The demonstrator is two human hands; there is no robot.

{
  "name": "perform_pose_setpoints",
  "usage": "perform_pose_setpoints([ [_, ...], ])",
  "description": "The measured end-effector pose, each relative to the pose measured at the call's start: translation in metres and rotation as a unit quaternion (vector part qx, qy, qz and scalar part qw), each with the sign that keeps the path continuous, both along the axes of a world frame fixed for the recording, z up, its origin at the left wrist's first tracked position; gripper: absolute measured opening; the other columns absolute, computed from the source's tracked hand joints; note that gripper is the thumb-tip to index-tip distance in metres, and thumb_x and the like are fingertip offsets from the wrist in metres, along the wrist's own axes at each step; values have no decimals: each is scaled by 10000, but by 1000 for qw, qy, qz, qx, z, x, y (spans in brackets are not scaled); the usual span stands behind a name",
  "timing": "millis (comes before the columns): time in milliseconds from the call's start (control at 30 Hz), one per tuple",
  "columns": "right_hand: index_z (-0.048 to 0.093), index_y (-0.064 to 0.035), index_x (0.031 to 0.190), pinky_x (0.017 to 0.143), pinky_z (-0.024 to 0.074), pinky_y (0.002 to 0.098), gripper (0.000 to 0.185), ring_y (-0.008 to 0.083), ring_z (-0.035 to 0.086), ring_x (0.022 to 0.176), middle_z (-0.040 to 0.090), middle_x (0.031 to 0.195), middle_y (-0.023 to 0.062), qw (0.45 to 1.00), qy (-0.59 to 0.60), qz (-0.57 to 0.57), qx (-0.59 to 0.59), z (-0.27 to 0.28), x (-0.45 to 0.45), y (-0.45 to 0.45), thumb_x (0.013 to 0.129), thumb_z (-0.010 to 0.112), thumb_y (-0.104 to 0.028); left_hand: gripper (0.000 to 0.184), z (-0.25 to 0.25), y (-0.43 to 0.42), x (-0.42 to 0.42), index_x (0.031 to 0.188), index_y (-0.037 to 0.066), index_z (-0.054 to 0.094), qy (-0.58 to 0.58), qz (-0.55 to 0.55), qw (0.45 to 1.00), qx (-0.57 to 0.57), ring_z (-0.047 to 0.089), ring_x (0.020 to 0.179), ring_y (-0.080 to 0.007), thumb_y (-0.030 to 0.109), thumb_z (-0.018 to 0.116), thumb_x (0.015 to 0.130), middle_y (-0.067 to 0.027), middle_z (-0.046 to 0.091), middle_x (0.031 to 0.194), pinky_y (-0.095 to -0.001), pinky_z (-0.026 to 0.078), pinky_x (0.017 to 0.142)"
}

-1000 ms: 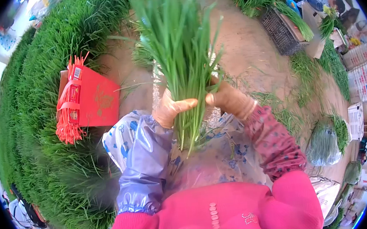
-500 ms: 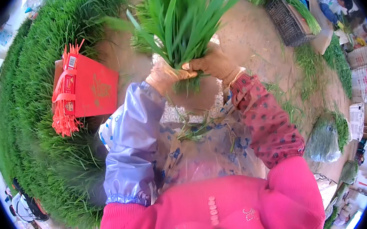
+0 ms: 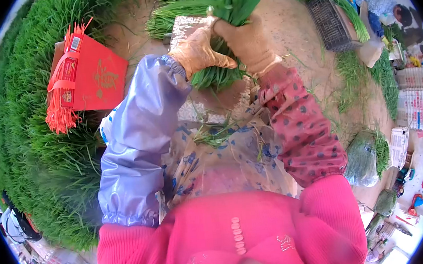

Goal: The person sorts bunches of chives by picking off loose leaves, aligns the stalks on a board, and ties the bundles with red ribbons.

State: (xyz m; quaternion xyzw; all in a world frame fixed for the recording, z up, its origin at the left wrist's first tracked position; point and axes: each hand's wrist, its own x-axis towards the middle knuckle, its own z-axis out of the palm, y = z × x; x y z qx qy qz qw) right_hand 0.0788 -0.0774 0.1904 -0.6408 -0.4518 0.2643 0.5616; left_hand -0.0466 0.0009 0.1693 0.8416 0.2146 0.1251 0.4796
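A bunch of garlic chives (image 3: pixel 233 4), with long flat green leaves, is held up in front of me, its leaf tips leaving the top of the view. My right hand (image 3: pixel 249 43), in a tan glove, wraps around it from the right. From the left, my gloved left hand (image 3: pixel 194 50) curves loosely around its lower part, thumb across the front and fingers spread from it. The cut ends (image 3: pixel 216 76) show below my left thumb. Under the hands is a pale patterned block or seat (image 3: pixel 187 28), partly hidden.
A red box (image 3: pixel 98 74) with red ties (image 3: pixel 61 115) leans against piled greens (image 3: pixel 30 132) on the left. More chives (image 3: pixel 171 15) lie ahead. At right are a black crate (image 3: pixel 330 23), a bagged bundle (image 3: pixel 362 161) and another person (image 3: pixel 382 9). Plastic sheeting (image 3: pixel 219 166) covers my lap.
Both hands and the bunch have moved up and slightly right. My left hand has loosened from a close grip to a wider curve, its thumb and fingers further apart.
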Motion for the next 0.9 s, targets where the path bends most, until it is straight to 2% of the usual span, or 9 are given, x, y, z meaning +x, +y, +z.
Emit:
perform_pose_setpoints([
  [100,693,-24,958,661,506,288,268,124,638,713,710,816,49,998,35,-18,44,-4,14,8,780,740,-220,1188,-9,-2,-22,1481,10,214,-8,110,994,15,487,1251,-318,279,925,569,-244,496,1333,-342,393,1055],
  [300,705,-27,949,653,494,271,242,87,631,712,705,788,21,991,9,26,133,3,9,-11,813,745,-224,954,27,-46,-84,1440,19,352,-101,182,948,241,502,1235,-296,176,880,662,-215,513,1341,-362,407,1044],
  [367,698,-29,984,671,503,280,239,96,640,747,712,810,40,995,-31,-52,76,-23,10,-14,821,735,-199,828,20,-72,-88,1417,40,409,-212,70,926,-303,517,1218,-253,134,842,717,-177,554,1300,-364,431,1017],
  [433,690,-28,999,696,512,284,249,115,650,779,718,830,59,995,17,-36,87,-23,12,-18,820,731,-197,792,9,-90,-86,1415,21,414,-81,-83,868,-483,545,1195,-226,180,807,746,-145,543,1331,-340,432,992],
  [500,689,-28,1025,726,513,275,249,108,650,812,717,882,43,994,36,-49,88,-17,3,-30,822,728,-166,772,-19,-113,-77,1425,18,400,-65,-200,810,-547,547,1195,-253,370,734,824,-153,539,1332,-392,429,992],
  [633,683,-42,1036,743,519,274,254,117,650,834,714,944,57,988,96,-24,116,3,-29,-57,805,745,-129,768,-59,-146,-55,1370,7,445,-132,-136,719,-669,546,1199,-259,567,593,866,-164,541,1325,-484,407,1006],
  [733,604,-29,1077,678,526,309,320,157,638,807,659,921,68,979,-24,21,202,-2,-48,-82,777,710,-66,791,-71,-138,-42,1249,-2,488,-279,-115,558,-773,583,1114,-293,686,433,863,-185,548,1285,-547,388,1006],
  [800,585,-45,1136,837,484,351,393,233,606,977,624,1047,110,969,47,-28,241,-27,-74,-89,768,711,-100,731,-65,-132,-48,1230,-2,483,-322,-101,532,-777,581,1091,-291,637,450,875,-176,544,1250,-529,402,996],
  [900,588,-57,1112,906,450,384,385,281,576,1039,604,1072,122,918,-196,-5,345,-33,-77,-101,751,702,-126,642,-54,-131,-57,1203,0,475,-363,-49,592,-718,579,1057,-289,562,475,892,-163,539,1198,-502,422,980],
])
